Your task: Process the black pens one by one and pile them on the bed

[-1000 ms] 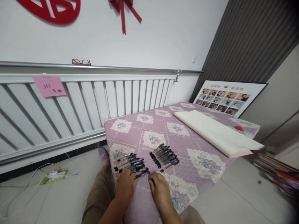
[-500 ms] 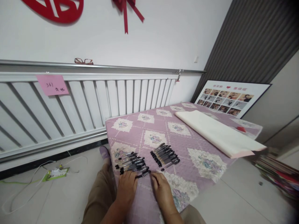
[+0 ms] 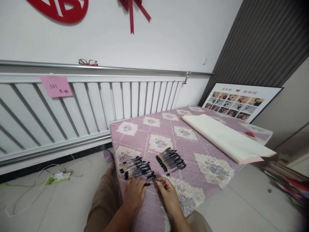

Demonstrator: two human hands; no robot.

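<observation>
One shifted pen between two hands

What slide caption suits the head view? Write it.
Left hand holding a pen, right hand nearby, pen row beyond.

A bare point now juts from the pen gripped in the left hand, where a dark, clipped cap covered that end half a second ago. The right hand, then up against the capped end, has pulled just clear, its thumb and fingers now drawn together into a pinch (whether the cap sits inside it cannot be told). The view, too, has swung slightly left.
</observation>
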